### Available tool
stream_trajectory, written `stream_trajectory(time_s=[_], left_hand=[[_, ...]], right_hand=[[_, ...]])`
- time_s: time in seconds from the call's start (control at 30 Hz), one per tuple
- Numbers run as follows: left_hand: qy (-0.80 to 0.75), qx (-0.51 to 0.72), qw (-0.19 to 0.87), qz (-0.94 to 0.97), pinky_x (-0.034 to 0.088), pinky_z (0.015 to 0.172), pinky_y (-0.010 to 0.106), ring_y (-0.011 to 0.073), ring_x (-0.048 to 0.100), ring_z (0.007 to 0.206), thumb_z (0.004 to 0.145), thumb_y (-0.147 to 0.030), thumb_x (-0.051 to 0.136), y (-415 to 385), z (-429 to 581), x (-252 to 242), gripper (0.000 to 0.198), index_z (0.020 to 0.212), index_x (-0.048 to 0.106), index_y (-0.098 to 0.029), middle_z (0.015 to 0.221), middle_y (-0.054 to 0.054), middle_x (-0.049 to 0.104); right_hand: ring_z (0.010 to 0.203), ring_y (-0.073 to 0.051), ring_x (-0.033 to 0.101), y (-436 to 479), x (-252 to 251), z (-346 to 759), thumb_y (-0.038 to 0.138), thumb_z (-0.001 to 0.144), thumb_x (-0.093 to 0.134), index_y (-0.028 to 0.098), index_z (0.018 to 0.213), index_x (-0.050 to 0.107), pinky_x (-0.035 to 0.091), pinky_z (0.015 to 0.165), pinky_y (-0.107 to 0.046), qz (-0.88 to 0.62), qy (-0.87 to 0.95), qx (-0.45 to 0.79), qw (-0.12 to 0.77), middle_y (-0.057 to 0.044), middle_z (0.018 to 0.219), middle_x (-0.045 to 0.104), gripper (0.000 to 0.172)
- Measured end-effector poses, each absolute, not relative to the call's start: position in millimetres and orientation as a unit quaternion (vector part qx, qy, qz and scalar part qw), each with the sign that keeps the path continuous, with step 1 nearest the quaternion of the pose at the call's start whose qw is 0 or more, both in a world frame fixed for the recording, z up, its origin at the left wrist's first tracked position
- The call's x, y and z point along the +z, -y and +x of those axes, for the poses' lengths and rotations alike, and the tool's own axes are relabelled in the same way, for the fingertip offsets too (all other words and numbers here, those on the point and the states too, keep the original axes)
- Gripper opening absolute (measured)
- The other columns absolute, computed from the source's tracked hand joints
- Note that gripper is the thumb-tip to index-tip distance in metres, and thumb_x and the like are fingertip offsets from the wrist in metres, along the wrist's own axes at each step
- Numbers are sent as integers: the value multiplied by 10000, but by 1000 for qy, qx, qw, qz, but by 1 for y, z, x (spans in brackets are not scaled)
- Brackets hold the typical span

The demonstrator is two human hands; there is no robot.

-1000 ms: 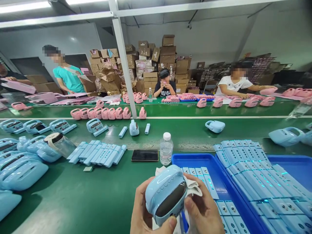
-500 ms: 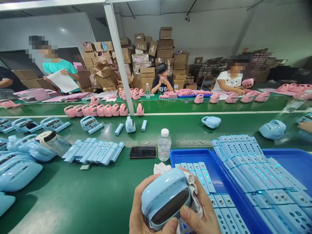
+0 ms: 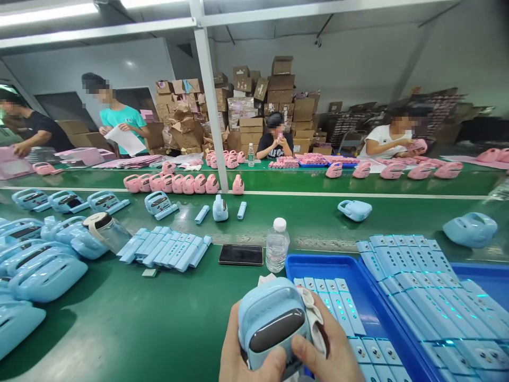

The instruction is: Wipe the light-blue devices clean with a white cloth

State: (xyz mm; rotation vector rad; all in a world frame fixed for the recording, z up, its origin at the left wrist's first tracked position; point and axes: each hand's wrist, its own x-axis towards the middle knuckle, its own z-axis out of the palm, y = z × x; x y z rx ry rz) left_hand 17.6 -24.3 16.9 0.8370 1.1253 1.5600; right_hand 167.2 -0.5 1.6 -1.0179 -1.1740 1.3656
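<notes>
A glossy light-blue plastic housing (image 3: pixel 270 297) with a handle and a dark oval window is held between both hands at the bottom centre. My left hand (image 3: pixel 234 350) wraps its left side, with the thumb on the front below the window. My right hand (image 3: pixel 334 345) grips the right side, its thumb near the window's right end. A white cloth (image 3: pixel 314 318) is bunched between my right hand and the housing; a bit of it shows behind the top. The undersides of both hands are cut off by the frame.
Blue trays (image 3: pixel 322 261) with light-blue bars stand at right. A water bottle (image 3: pixel 277 246) and black phone (image 3: pixel 240 255) lie ahead. More bars (image 3: pixel 167 248) and blue housings (image 3: pixel 47 278) are at left. Pink housings (image 3: pixel 189 184) line the far side, where several people work.
The camera view has shifted, so the surroundings appear further right and lower. The housing is tilted slightly differently, its window facing me more. Both hands keep hold of it.
</notes>
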Motion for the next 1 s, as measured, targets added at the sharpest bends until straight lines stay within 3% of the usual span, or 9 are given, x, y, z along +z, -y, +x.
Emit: stream_trajectory(time_s=[0.1, 0.17, 0.3, 0.4, 0.57, 0.73, 0.87, 1.0], left_hand=[[-391, 595, 593, 376, 583, 807, 355, 287, 746, 924, 644, -594, 893, 17, 4, 22, 715, 1217, 676, -225, 1059, 82, 802], [-348, 566, 625, 409, 576, 813, 367, 299, 735, 948, 674, -556, 893, 16, -2, 27, 713, 1257, 665, -214, 1096, 106, 790], [-297, 526, 648, 464, 568, 844, 357, 296, 716, 1000, 697, -408, 922, 16, -14, 30, 709, 1313, 610, -248, 1154, 97, 754], [-320, 505, 610, 519, 551, 946, 371, 315, 670, 1140, 658, -326, 961, 15, -25, 24, 785, 1351, 592, -308, 1356, 85, 664], [-339, 473, 514, 630, 428, 1144, 377, 335, 555, 1361, 659, -319, 979, 10, -35, 17, 804, 1367, 599, -353, 1434, 56, 617], [-348, 430, 546, 629, 419, 1155, 369, 323, 514, 1401, 704, -358, 952, 8, -36, 19, 836, 1426, 533, -377, 1498, 39, 555], [-376, 428, 576, 586, 393, 1203, 436, 322, 520, 1411, 747, -355, 929, 8, -35, 13, 924, 1518, 422, -404, 1583, 58, 489], [-381, 498, 621, 470, 449, 1164, 500, 327, 562, 1387, 871, -384, 829, 11, -31, -5, 741, 1498, 433, -375, 1609, 114, 458]], right_hand=[[1018, -238, 725, -7, 12, 181, 651, 888, 732, 285, 1310, 677, 579, 830, -226, -472, 521, 523, 482, -36, 1158, 771, 562], [859, -179, 703, -11, 22, 192, 607, 969, 661, 308, 1212, 728, 547, 721, -182, -494, 560, 469, 472, 6, 995, 766, 391], [1001, -172, 687, -15, 40, 212, 483, 1016, 655, 385, 1199, 743, 533, 854, -170, -430, 681, 361, 470, 28, 1114, 733, 225], [1094, -201, 673, -13, 50, 218, 478, 1016, 668, 390, 1238, 724, 536, 940, -212, -400, 723, 332, 455, 7, 1178, 707, 246], [999, -220, 680, -11, 57, 218, 431, 979, 739, 363, 1203, 724, 571, 804, -257, -369, 765, 322, 418, -32, 1125, 685, 235], [905, -197, 670, -13, 58, 219, 413, 992, 724, 344, 1083, 720, 551, 755, -247, -380, 765, 306, 421, -11, 1015, 671, 114], [880, -200, 676, -9, 54, 217, 423, 982, 726, 312, 997, 708, 541, 748, -243, -440, 743, 255, 435, -8, 973, 683, 114], [683, -168, 636, 1, 45, 204, 448, 900, 786, 292, 865, 670, 510, 588, -234, -499, 705, 249, 437, 18, 853, 652, 197]])
